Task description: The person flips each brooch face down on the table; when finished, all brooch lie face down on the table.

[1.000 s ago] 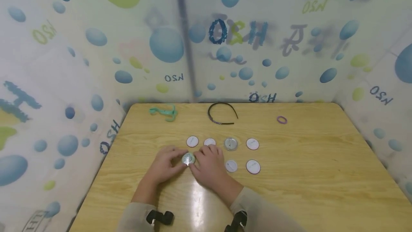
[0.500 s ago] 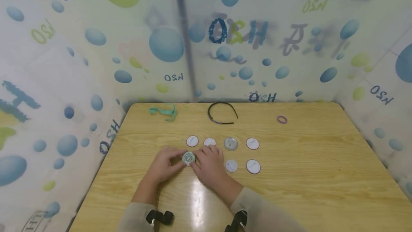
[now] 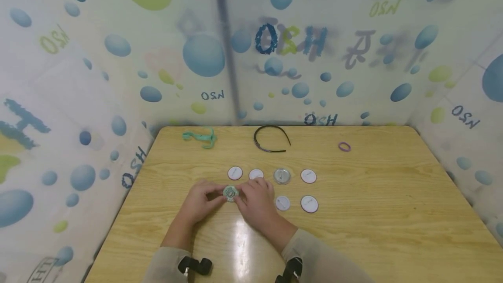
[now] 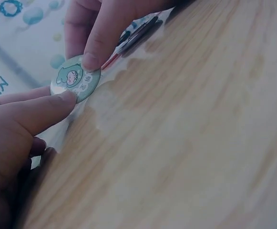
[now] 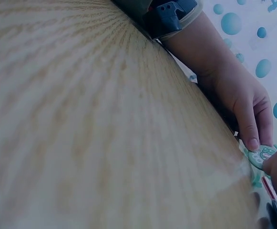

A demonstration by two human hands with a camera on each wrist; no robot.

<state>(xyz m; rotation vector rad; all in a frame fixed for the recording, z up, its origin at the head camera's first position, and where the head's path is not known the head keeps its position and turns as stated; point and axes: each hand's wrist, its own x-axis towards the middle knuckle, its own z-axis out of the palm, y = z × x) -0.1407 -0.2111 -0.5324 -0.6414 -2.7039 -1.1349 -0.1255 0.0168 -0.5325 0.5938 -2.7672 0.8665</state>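
Note:
A round pin-back badge (image 3: pixel 230 193) with a green cartoon picture is held between both hands over the table. My left hand (image 3: pixel 200 202) pinches its left edge between thumb and fingers. From the other side, my right hand (image 3: pixel 257 202) pinches the right edge. In the left wrist view, the badge (image 4: pixel 67 76) shows its printed face tilted up, partly covered by both thumbs. Only a sliver of the badge (image 5: pixel 261 153) appears in the right wrist view. Right of and beyond the hands lie several badges with their backs up, including a silver one (image 3: pixel 281 176) and a white one (image 3: pixel 309 203).
Along the far edge of the wooden table (image 3: pixel 377 222) lie a green claw-shaped hair clip (image 3: pixel 202 136), a black headband (image 3: pixel 257 141) and a purple ring-shaped band (image 3: pixel 344 146). A bubble-patterned wall covering (image 3: pixel 334 56) surrounds the table's back and sides.
The badge has tipped slightly in the fingers: a bright glare on its face is gone and the printed picture shows clearly. Both hands stay in nearly the same place.

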